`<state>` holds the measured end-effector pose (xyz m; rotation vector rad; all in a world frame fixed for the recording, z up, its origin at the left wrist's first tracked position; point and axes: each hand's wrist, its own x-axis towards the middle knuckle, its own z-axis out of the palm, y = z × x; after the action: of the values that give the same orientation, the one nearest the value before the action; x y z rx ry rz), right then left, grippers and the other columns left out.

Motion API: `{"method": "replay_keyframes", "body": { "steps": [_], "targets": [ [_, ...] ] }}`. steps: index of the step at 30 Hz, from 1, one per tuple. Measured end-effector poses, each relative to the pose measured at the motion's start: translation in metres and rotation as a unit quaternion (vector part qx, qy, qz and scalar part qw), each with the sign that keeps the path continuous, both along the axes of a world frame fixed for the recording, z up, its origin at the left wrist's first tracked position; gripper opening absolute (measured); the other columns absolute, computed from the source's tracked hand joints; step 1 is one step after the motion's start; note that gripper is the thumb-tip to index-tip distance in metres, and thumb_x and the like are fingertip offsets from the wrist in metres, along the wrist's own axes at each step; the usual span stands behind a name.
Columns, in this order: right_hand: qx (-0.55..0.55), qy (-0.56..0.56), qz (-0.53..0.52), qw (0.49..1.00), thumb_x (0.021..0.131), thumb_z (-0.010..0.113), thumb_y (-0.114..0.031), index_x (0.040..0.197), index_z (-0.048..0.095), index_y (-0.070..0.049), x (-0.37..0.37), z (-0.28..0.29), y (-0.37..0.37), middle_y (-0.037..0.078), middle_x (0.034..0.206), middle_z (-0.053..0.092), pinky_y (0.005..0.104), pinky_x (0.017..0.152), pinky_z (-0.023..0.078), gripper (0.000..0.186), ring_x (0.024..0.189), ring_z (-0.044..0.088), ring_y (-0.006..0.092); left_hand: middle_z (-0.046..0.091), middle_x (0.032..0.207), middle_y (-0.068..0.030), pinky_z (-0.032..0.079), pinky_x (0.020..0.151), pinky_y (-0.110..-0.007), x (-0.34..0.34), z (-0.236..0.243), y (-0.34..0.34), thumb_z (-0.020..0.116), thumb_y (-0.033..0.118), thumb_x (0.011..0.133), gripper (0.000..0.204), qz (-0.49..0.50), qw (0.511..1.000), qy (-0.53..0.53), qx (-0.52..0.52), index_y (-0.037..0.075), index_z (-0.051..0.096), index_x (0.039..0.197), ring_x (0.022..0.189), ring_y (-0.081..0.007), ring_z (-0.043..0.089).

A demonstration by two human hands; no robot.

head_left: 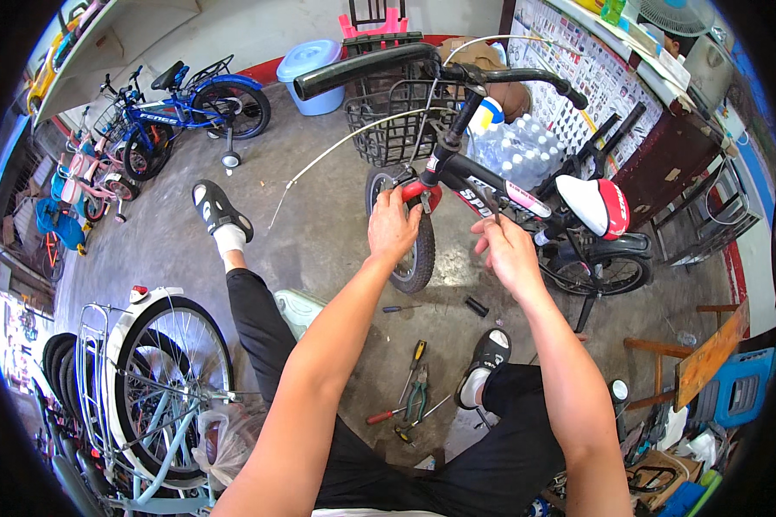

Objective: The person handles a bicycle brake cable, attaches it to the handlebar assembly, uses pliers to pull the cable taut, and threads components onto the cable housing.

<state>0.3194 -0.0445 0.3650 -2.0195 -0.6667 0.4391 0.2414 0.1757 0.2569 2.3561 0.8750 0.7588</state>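
A small black children's bicycle with a white and red saddle stands in front of me. My left hand is closed on its red front fork, just above the front wheel. My right hand is raised beside the frame, fingers curled around a slim dark metal tool; its kind is hard to make out. Two loose cables, one the pale cable, spring from the handlebar. A black basket hangs at the front.
On the floor between my feet lie pliers, several screwdrivers including a yellow one, and a black handlebar grip. A white-fendered bicycle wheel is at left, a blue bicycle behind. Wrapped bottles and a wooden stool stand right.
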Motion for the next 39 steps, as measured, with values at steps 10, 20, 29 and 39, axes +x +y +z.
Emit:
{"method": "replay_keyframes", "body": {
  "steps": [10,20,29,39],
  "targets": [
    [0.17,0.163,-0.057,0.97,0.105,0.047,-0.024,0.125,0.07,-0.004,0.015,0.013,-0.003,0.002,0.093,0.068,0.0267,0.058,0.045,0.036,0.066,0.058,0.0092,0.065,0.109,-0.014,0.054,0.089,-0.049,-0.005,0.004,-0.013,0.079,0.018,0.086,0.028,0.028,1.0,-0.002,0.013,0.008,0.065,0.108,0.105,-0.039,0.066],
    [0.223,0.202,-0.157,0.941,0.105,0.064,-0.04,0.124,0.072,-0.006,0.024,0.012,-0.005,-0.004,0.081,0.055,0.0237,0.058,0.038,0.04,0.066,0.048,0.0058,0.064,0.101,-0.012,0.054,0.082,-0.045,-0.027,-0.006,-0.099,0.084,0.023,0.081,0.03,0.041,0.997,-0.006,0.071,0.009,0.066,0.102,0.095,-0.0335,0.067],
    [0.327,0.093,-0.147,0.929,0.093,0.082,-0.018,0.116,0.067,-0.006,0.035,0.017,-0.047,0.001,0.104,0.069,0.0298,0.087,0.049,0.03,0.095,0.064,0.0117,0.064,0.112,-0.016,0.051,0.09,-0.048,-0.074,0.037,-0.149,0.08,0.012,0.079,0.045,-0.084,0.983,-0.142,0.081,0.004,0.063,0.12,0.106,-0.0378,0.064],
    [0.309,0.02,-0.115,0.944,0.096,0.078,-0.014,0.118,0.069,-0.004,0.046,0.01,-0.074,0.004,0.114,0.074,0.0299,0.096,0.049,0.025,0.103,0.067,0.0117,0.067,0.107,-0.0094,0.045,0.101,-0.046,-0.068,0.151,-0.104,0.08,0.019,0.085,0.038,-0.192,0.952,-0.036,0.235,0.011,0.069,0.12,0.104,-0.029,0.065]
  ]
}}
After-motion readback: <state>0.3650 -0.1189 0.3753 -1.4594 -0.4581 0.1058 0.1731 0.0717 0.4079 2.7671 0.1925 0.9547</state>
